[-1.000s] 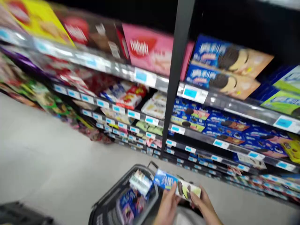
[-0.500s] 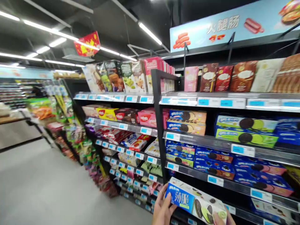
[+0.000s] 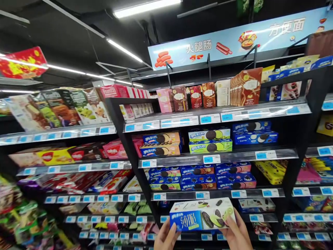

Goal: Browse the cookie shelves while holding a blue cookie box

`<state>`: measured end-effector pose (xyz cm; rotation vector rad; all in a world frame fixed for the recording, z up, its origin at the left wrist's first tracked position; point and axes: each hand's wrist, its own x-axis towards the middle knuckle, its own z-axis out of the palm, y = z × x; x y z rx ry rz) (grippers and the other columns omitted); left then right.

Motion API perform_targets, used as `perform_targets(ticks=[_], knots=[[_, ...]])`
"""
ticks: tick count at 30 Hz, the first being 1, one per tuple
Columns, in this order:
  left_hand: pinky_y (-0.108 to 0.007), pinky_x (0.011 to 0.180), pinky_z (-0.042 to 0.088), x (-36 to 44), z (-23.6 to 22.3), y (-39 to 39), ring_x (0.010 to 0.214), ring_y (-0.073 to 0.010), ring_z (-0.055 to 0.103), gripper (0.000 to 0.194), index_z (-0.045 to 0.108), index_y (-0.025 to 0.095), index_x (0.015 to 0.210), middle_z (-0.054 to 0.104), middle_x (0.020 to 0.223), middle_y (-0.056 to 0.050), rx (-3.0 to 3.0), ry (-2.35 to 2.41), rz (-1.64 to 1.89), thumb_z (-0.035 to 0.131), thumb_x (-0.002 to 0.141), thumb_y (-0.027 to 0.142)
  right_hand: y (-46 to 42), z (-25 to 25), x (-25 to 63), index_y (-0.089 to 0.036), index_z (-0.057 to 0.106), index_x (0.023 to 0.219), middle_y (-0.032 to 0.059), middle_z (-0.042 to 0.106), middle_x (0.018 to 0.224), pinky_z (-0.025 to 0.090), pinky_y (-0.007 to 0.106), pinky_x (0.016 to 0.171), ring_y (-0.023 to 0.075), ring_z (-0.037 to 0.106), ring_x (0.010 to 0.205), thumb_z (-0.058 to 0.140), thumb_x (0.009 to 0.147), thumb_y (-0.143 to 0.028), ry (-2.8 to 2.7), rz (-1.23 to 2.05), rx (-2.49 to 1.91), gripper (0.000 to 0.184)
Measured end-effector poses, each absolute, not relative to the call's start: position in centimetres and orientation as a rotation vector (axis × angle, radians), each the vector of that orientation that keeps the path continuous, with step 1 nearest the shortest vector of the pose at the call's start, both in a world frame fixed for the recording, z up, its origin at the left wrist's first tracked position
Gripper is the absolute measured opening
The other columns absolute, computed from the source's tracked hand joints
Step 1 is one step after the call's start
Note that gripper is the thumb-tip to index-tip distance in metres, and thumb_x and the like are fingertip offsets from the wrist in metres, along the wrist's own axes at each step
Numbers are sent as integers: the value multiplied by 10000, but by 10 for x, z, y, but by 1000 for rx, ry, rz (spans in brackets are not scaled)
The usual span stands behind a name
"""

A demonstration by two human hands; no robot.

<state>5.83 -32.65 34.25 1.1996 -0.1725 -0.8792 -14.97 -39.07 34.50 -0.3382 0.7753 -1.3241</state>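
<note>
Both my hands hold a flat cookie box (image 3: 201, 215), blue on its left half and white with green-filled dark cookies on its right. My left hand (image 3: 166, 238) grips its left end and my right hand (image 3: 236, 234) grips its right end, low in the view. The box is level, in front of the black shelving unit (image 3: 135, 163). Directly behind it are rows of similar blue cookie boxes (image 3: 199, 177) on the shelves, and a stack of green-and-blue boxes (image 3: 210, 140) one shelf higher.
Black shelves with blue price tags (image 3: 212, 159) fill the view, stocked with biscuit and snack boxes. A blue overhead sign (image 3: 234, 38) with sausage pictures hangs above. Yellow boxes (image 3: 272, 170) sit at the right, bagged snacks (image 3: 15, 208) at the far left. Ceiling strip lights run overhead.
The view has swung up from the floor and a shopping basket to face the shelves. The cookie box, held over the basket a second ago, is now raised level before the shelves.
</note>
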Motion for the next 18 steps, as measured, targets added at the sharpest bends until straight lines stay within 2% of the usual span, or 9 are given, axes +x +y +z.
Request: perform_targets(ticks=[4, 7, 12, 18], knots=[[-296, 774, 592, 37, 366, -325, 917, -228, 708, 554, 730, 183, 923, 731, 987, -72, 1251, -307, -873, 968, 522, 483, -394, 364, -173, -269, 730, 1010, 18, 770, 997, 621, 330, 704, 224, 727, 883, 965, 611, -430, 723, -1301, -350, 490], [-265, 797, 566, 24, 385, -330, 895, -180, 664, 519, 712, 161, 868, 696, 933, -59, 1254, -412, -887, 935, 578, 529, -400, 377, -183, -249, 735, 880, 7, 753, 989, 616, 364, 811, 200, 703, 901, 906, 705, -452, 621, -1252, -375, 317], [-264, 751, 555, 9, 395, -341, 766, -122, 602, 540, 653, 175, 835, 626, 844, -5, 1170, -329, -881, 940, 561, 541, -404, 386, -193, -263, 741, 926, -3, 749, 1012, 602, 391, 885, 182, 692, 864, 873, 750, -446, 581, -1191, -344, 286], [-265, 752, 538, 2, 397, -344, 751, -120, 579, 520, 630, 184, 816, 588, 793, 10, 1145, -372, -935, 916, 605, 564, -404, 392, -202, -280, 744, 959, -10, 748, 1015, 594, 396, 906, 190, 698, 863, 862, 757, -449, 610, -1190, -355, 289]])
